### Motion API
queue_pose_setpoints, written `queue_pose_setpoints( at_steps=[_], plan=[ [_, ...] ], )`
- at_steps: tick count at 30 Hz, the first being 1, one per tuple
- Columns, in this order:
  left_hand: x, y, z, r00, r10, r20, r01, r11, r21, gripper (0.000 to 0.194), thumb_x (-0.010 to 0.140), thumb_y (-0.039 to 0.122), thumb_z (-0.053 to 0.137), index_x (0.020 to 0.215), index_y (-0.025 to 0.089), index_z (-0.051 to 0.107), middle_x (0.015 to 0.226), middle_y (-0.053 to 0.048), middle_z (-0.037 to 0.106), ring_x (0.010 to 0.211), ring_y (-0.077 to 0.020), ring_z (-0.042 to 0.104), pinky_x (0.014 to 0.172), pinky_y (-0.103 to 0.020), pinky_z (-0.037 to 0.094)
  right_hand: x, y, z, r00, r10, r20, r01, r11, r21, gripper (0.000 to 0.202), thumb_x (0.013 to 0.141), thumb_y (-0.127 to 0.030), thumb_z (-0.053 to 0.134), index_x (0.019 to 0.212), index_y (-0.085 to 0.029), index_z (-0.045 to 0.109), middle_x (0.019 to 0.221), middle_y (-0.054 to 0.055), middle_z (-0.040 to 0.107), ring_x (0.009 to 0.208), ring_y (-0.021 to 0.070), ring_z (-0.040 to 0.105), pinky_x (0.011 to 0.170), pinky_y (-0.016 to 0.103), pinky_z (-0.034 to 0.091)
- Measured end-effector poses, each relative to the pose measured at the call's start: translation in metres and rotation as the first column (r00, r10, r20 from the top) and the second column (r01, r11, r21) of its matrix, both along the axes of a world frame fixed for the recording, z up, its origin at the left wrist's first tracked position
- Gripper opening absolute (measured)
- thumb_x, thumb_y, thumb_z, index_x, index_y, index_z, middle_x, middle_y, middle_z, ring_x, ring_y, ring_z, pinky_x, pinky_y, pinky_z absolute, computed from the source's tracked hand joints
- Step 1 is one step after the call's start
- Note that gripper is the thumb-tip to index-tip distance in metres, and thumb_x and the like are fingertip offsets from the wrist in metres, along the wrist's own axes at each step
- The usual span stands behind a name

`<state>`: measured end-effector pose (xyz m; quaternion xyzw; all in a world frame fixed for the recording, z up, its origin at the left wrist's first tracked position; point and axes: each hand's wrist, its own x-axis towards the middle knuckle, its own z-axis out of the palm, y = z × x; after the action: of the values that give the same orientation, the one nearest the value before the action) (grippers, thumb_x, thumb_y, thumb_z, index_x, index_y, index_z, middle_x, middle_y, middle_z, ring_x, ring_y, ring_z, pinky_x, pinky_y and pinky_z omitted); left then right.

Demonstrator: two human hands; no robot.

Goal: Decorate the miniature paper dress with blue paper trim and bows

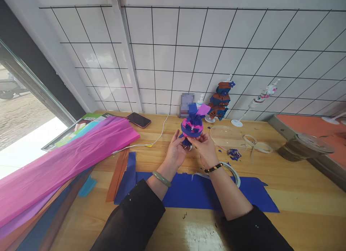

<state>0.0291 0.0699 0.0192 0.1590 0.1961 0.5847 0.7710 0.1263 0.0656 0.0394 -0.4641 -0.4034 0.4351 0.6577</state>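
A: In the head view we're watching the left hand [177, 152] cupping the lower left of a ruffled blue-and-pink paper ornament [192, 128], and the right hand [203, 146] is pinching its lower front edge!

B: So we're seeing a two-handed grasp, with neither hand letting go. Where is the ornament sitting?

A: It's being held up over the far side of the pale wooden table [151, 225], between the fingers of both hands.

B: How far along are we judging it?

A: Well along, we're reckoning! A dark blue pleated bow [192, 128] is decorating the front, and a flat pink paper piece [203, 110] is sticking out at the top.

B: And what are we counting as left?

A: We're suspecting the lower edge, where the fingers are meeting, but we aren't seeing enough to be sure. A flat blue paper sheet [186, 195] is lying nearer us, a white ring of tape [235, 174] is overlapping it, and small blue paper scraps [234, 155] are lying beyond.
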Motion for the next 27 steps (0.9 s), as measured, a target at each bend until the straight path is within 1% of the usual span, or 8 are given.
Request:
queue_pose_setpoints(
  at_steps=[3,6,11,17,22,27],
  plan=[
    [-0.0006,0.0,-0.0003,1.0,-0.005,0.017,0.005,1.0,0.006,0.055,0.068,0.015,0.063,0.117,0.029,0.044,0.087,0.0,0.061,0.068,-0.0113,0.055,0.063,-0.027,0.041,0.0003,0.0007,-0.0014,1.0,-0.025,0.016,0.025,1.0,-0.006,0.033,0.051,-0.025,0.079,0.07,-0.019,0.054,0.062,-0.007,0.052,0.057,0.0092,0.05,0.054,0.023,0.039],
    [-0.0011,0.0006,-0.0011,1.0,-0.019,0.017,0.019,0.999,0.029,0.054,0.068,0.015,0.063,0.117,0.029,0.044,0.092,-0.001,0.061,0.07,-0.0119,0.056,0.063,-0.027,0.041,0.0003,0.0015,-0.0025,0.999,-0.034,0.02,0.034,0.999,-0.006,0.032,0.051,-0.025,0.079,0.068,-0.019,0.052,0.059,-0.008,0.048,0.054,0.0079,0.046,0.052,0.022,0.038],
    [-0.0011,0.0014,-0.0021,1.0,-0.023,-0.009,0.023,1.0,0.019,0.053,0.067,0.014,0.065,0.114,0.029,0.048,0.094,-0.001,0.061,0.07,-0.0119,0.056,0.064,-0.027,0.041,-0.0007,0.0008,-0.001,1.0,-0.027,0.015,0.028,0.999,-0.02,0.031,0.052,-0.026,0.078,0.069,-0.019,0.054,0.059,-0.007,0.052,0.052,0.0081,0.045,0.05,0.023,0.037],
    [-0.0006,0.0017,-0.0033,1.0,-0.021,-0.016,0.022,0.999,0.04,0.057,0.065,0.013,0.068,0.116,0.028,0.047,0.091,-0.001,0.062,0.072,-0.0128,0.057,0.064,-0.027,0.041,-0.0022,-0.0023,0.0045,1.0,-0.008,-0.004,0.008,0.998,-0.055,0.031,0.051,-0.029,0.079,0.068,-0.019,0.054,0.055,-0.007,0.05,0.045,0.006,0.037,0.042,0.021,0.032],
    [-0.0002,0.002,-0.0041,1.0,-0.017,-0.022,0.018,0.998,0.062,0.06,0.066,0.013,0.068,0.119,0.027,0.045,0.087,-0.002,0.061,0.07,-0.0125,0.057,0.063,-0.026,0.04,-0.0026,-0.0033,0.0059,0.999,0.001,-0.038,-0.004,0.997,-0.077,0.03,0.051,-0.028,0.079,0.069,-0.018,0.057,0.058,-0.006,0.055,0.048,0.0073,0.043,0.045,0.022,0.035],
    [0.001,0.0015,-0.0031,0.999,-0.002,-0.043,0.006,0.996,0.088,0.064,0.064,0.011,0.07,0.12,0.028,0.044,0.088,-0.001,0.061,0.07,-0.0119,0.057,0.066,-0.027,0.041,-0.0017,-0.0027,0.0045,0.999,-0.007,-0.047,0.003,0.996,-0.094,0.03,0.051,-0.025,0.079,0.069,-0.018,0.057,0.059,-0.006,0.054,0.051,0.0074,0.045,0.046,0.021,0.037]
  ],
)
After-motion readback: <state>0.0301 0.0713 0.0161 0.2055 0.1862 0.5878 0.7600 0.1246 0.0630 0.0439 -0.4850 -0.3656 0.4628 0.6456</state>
